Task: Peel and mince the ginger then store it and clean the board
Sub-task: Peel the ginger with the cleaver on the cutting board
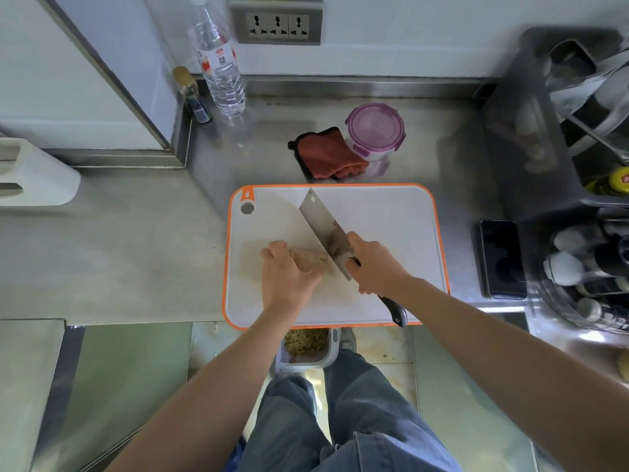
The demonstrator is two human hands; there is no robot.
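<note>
A white cutting board (391,226) with an orange rim lies on the steel counter. On it my left hand (287,279) grips a tan piece of ginger (309,258). My right hand (374,265) holds a cleaver (323,229) by its dark handle, and the blade's edge rests against the right end of the ginger. Behind the board stand a clear round container with a purple lid (375,131) and a red folded cloth (326,153) beside it.
A water bottle (219,68) and a small dark bottle (194,97) stand at the back left. A black phone (502,258) lies right of the board, next to racks of bottles and utensils (585,253). A waste bin (306,345) sits on the floor below the counter edge.
</note>
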